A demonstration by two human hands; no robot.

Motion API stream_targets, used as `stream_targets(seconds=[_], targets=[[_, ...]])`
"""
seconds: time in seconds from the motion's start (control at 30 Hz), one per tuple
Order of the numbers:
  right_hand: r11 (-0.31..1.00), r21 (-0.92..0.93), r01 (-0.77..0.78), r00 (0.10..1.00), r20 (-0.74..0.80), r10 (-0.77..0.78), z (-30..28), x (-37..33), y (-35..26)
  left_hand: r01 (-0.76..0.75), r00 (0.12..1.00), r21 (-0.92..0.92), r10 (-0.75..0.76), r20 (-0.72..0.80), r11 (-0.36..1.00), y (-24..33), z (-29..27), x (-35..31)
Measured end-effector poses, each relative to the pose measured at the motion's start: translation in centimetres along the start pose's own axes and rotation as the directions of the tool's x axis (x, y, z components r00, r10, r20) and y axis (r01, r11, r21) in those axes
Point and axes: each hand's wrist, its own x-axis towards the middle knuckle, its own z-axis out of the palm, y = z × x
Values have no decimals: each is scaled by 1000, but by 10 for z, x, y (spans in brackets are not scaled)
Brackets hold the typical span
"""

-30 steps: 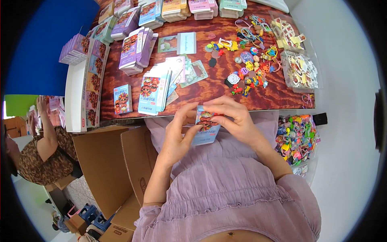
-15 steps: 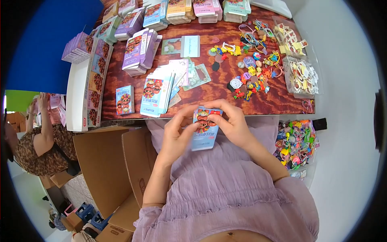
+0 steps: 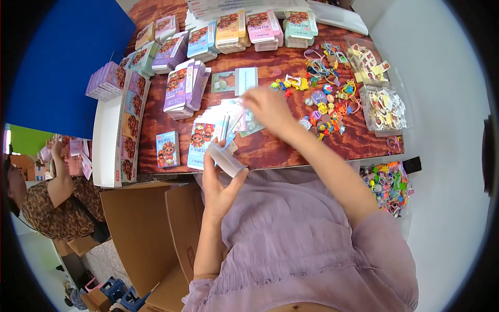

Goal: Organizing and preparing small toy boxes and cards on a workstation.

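Clock bearings are taken from the carton in my left grip.

- Left hand, one: my grip is narrow, thumb and fingers on a carton, tilted above the tabletop edge; likely pinched by its sides to leave its ends free.
- Box, blue, one: upright print, 9 o'clock, apart from the stacks.
- Blue stack: 10 o'clock, just beside the carton, probably for short reach.
- Cards, loose, overlapping: 1 o'clock; spread, I judge, for easy picking.
- Right hand, one: 1 o'clock, over the cards, blurred; I cannot tell whether that grip holds anything.
- Trinkets, mixed: 2 o'clock, heaped openly, perhaps so single pieces show.
- Purple stack: 11 o'clock.
- Far stacks: 12 o'clock, in a row, apparently grouped by colour.
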Motion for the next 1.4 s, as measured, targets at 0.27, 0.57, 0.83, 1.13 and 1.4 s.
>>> stream_targets(seconds=[0.27, 0.57, 0.83, 1.13, 1.4], targets=[[890, -455, -21, 958, 245, 149, -15, 99, 17, 125, 992, 191, -124, -18, 974, -5, -7, -7], [968, -120, -219, 942, 231, 242, -38, 103, 72, 10, 1000, 461, -13, 4, 887, 6, -12, -1], [953, 288, -91, 996, 43, 82, -122, -18, 6, 23, 999, 489, -42, 27, 872, 15, -16, -4], [629, 732, -263, 952, 94, 290, -103, -120, -19, -112, 956, 580, -72, 284, 807, 21, 11, 8], [878, 432, -208, 970, 210, 127, -100, -127, -33, -156, 957, 631, -41, 286, 760, 28, 16, -1]])
